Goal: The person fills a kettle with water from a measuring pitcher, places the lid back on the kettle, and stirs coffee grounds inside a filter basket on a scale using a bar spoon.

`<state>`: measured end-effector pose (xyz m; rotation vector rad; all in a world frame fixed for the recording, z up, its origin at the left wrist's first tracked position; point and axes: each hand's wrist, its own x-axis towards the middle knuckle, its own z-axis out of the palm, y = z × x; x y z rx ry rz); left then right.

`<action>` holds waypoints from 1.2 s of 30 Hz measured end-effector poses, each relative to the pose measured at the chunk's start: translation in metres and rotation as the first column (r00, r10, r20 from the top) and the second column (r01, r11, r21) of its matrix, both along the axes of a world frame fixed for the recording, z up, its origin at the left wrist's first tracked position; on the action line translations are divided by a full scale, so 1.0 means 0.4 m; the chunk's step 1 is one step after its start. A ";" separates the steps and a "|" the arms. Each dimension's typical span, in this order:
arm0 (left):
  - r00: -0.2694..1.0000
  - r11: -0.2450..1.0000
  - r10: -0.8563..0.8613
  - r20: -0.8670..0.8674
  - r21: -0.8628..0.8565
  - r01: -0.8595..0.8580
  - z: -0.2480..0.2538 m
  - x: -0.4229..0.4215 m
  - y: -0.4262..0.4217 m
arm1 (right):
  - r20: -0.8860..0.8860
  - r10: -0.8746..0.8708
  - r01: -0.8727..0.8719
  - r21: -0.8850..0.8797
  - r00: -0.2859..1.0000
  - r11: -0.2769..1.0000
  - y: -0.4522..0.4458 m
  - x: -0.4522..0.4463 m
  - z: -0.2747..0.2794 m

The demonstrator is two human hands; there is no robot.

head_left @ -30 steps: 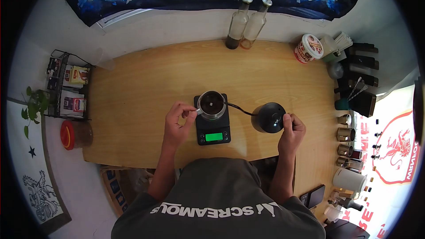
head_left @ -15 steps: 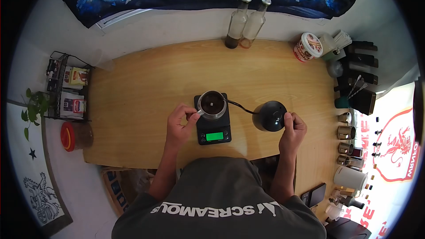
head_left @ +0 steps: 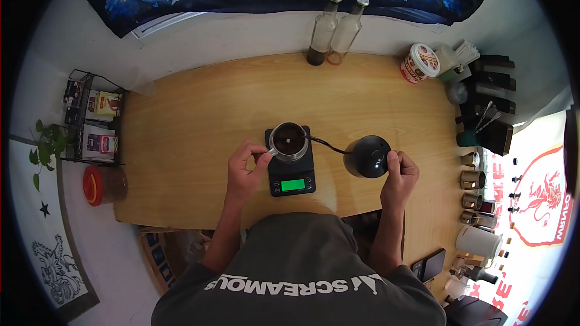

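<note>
A round cup (head_left: 288,139) with a pale rim and a side handle stands on a black digital scale (head_left: 292,169) with a lit green display. Dark contents fill its inside, with a small bright spot in the middle. My left hand (head_left: 246,166) pinches the cup's handle. In my right hand (head_left: 400,176) is a black gooseneck kettle (head_left: 367,157), gripped at its near right side; the fingers hide its handle. The thin spout points left, with its tip at the cup's right rim. Whether any water flows from it, I cannot tell.
Two glass bottles (head_left: 333,30) stand at the table's back edge. A tub with a white lid (head_left: 423,63) is at the back right. Metal cups (head_left: 472,181) line the right side. At left are a wire rack (head_left: 96,118) and a red-lidded jar (head_left: 104,185).
</note>
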<state>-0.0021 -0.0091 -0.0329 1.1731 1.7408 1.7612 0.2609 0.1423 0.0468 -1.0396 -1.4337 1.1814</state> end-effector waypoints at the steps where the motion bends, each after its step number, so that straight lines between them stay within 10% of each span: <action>1: 1.000 1.000 -0.003 0.007 0.003 0.003 -0.002 -0.001 -0.001 | 0.000 -0.001 0.001 -0.001 1.000 1.000 -0.001 -0.001 0.004; 36: 0.995 1.000 0.020 0.100 0.012 -0.022 -0.013 0.007 -0.014 | -0.016 -0.022 0.023 0.029 1.000 0.999 0.001 0.000 0.005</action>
